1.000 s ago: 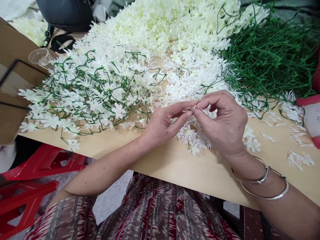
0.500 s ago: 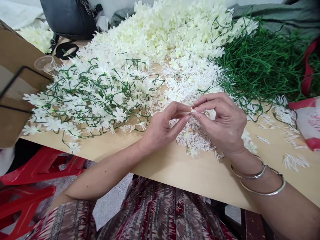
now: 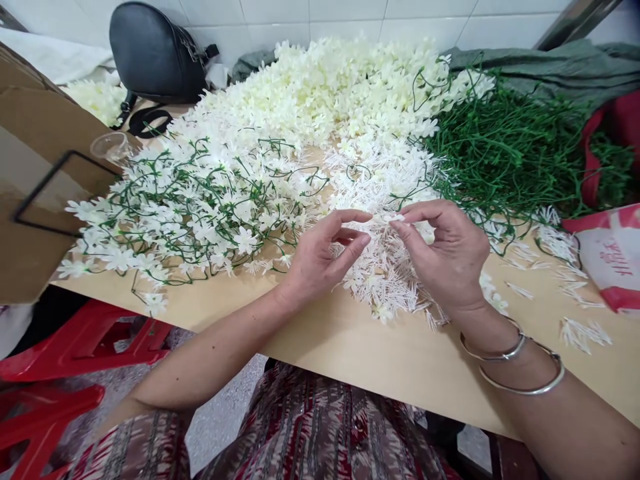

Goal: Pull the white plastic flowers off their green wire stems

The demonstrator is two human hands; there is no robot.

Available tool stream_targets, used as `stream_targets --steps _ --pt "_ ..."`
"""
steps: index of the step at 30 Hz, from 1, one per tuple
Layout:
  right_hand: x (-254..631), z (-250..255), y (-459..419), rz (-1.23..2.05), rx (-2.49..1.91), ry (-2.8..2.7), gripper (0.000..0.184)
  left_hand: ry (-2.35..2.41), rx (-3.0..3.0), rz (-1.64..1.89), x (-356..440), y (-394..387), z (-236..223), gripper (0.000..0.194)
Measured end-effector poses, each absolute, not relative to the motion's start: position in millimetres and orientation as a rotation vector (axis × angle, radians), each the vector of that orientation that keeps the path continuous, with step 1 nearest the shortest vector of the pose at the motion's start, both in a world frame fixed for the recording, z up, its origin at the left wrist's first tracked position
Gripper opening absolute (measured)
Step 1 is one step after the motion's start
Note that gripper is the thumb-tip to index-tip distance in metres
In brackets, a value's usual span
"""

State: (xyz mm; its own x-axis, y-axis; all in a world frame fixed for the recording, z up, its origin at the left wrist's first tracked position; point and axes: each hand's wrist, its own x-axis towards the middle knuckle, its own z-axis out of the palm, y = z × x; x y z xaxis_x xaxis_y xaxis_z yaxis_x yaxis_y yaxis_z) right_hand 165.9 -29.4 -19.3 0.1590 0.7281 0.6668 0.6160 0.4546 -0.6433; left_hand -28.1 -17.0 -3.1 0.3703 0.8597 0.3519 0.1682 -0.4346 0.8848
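My right hand (image 3: 445, 250) pinches a small white artificial flower piece (image 3: 394, 219) between thumb and index finger. Whether it is a blossom or a stamen sprig I cannot make out. Just left of it, my left hand (image 3: 327, 253) has thumb and index finger apart, with nothing visible between them. Beneath both hands lies a heap of thin white stamen sprigs (image 3: 395, 273). White blossoms on green stems (image 3: 210, 200) spread out to the left of my hands. Behind stands a big pile of loose cream-white blossoms (image 3: 320, 87).
Bare green plastic stems (image 3: 510, 147) are heaped at the right, near a red and white packet (image 3: 607, 257). A cardboard box (image 3: 43, 167), a clear plastic cup (image 3: 111, 145) and a black backpack (image 3: 157, 57) stand left. Red stools (image 3: 85, 340) are below the table's edge (image 3: 320, 367).
My hands have parted slightly; the left fingers have opened and the white piece stays in my right hand. The camera view has tipped up, showing more wall.
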Motion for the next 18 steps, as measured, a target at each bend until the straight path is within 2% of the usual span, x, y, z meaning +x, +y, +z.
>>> stream_targets --steps 9,18 --pt "195.7 -27.4 -8.2 0.265 -1.259 -1.306 0.01 0.943 1.82 1.249 -25.3 -6.0 -2.1 0.018" --pt "227.6 -35.6 10.4 0.039 -1.232 -1.229 0.009 1.036 2.185 1.041 -10.5 23.9 2.2 0.019"
